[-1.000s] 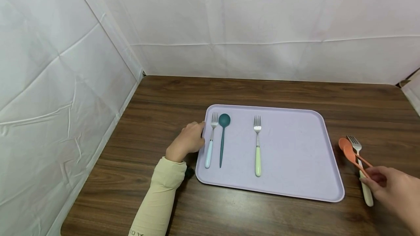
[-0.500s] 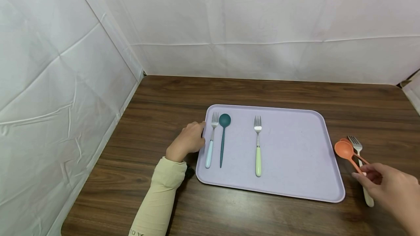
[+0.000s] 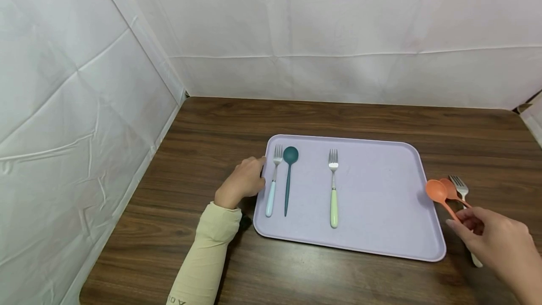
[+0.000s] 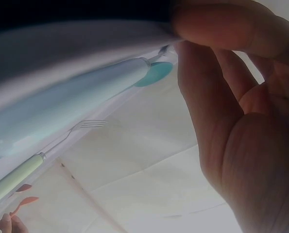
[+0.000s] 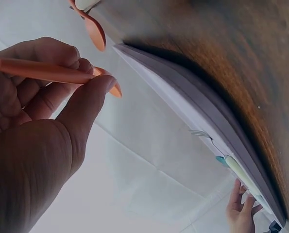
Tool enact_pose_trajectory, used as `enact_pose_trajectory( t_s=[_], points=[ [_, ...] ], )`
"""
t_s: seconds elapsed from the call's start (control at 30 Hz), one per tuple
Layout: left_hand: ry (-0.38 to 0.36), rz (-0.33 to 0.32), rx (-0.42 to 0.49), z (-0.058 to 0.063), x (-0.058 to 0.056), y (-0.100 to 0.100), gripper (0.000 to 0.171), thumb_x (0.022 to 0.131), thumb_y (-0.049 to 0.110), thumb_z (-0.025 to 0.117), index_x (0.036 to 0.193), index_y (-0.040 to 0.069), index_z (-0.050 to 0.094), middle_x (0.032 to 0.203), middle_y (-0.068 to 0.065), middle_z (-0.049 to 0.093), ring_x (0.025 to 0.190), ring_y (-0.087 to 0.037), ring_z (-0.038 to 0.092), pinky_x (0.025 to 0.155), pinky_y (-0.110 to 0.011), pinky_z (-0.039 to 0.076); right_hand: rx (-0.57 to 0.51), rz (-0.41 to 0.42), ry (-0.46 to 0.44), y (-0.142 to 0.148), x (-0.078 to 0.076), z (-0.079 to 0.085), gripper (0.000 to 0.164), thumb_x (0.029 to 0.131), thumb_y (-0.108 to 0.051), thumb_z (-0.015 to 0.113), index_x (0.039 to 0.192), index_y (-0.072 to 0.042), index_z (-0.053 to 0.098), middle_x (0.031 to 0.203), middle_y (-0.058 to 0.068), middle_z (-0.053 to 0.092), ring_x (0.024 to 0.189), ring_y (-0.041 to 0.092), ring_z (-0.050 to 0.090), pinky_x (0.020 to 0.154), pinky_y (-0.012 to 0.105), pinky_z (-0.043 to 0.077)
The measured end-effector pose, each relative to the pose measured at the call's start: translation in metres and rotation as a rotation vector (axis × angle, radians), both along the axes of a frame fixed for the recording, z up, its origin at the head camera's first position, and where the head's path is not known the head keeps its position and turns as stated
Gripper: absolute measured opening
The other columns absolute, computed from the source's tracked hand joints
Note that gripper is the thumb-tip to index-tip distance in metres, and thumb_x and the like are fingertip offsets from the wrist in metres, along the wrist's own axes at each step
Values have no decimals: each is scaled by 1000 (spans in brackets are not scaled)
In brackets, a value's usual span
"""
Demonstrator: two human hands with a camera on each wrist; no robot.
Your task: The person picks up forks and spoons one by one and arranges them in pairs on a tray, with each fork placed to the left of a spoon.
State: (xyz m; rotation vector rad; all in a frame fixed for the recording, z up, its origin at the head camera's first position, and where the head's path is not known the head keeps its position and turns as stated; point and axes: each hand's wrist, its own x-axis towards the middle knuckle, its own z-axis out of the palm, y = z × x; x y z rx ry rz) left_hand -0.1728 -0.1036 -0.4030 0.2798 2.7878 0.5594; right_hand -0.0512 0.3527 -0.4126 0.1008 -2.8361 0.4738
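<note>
My right hand (image 3: 493, 239) pinches the handle of an orange spoon (image 3: 436, 191) between thumb and fingers. The spoon's bowl is over the right rim of a lilac tray (image 3: 381, 192), and the right wrist view shows the handle (image 5: 47, 72) lifted. A second orange spoon (image 3: 450, 188) lies on the table across a fork (image 3: 458, 184) with a pale handle, partly hidden by this hand. My left hand (image 3: 240, 183) grips the tray's left rim with thumb and finger, also seen in the left wrist view.
On the tray lie a fork with a light blue handle (image 3: 270, 199), a dark teal spoon (image 3: 290, 156) beside it, and a fork with a green handle (image 3: 334, 208) near the middle. White cloth (image 3: 330, 22) hangs behind the brown wooden table (image 3: 211, 126).
My right hand has moved left with the orange spoon, from above the other spoon to the tray's right rim. The left hand has stayed at the tray.
</note>
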Motion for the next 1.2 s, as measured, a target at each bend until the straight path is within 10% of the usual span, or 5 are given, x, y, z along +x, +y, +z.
enact_pose_trajectory(
  t_s=[1.2],
  points=[
    [-17, 6, 4, 1, 0, 1, 56, 89, 8, 55, 142, 3, 37, 131, -20, 46, 113, -27, 47, 90, -42, 42, -65, 90, -3, -37, -16, 6, 18, 70, -16, 80, 77, -6, 67, 59, -8, 52, 49, 0, 40, 42, 25, 32]
  ],
)
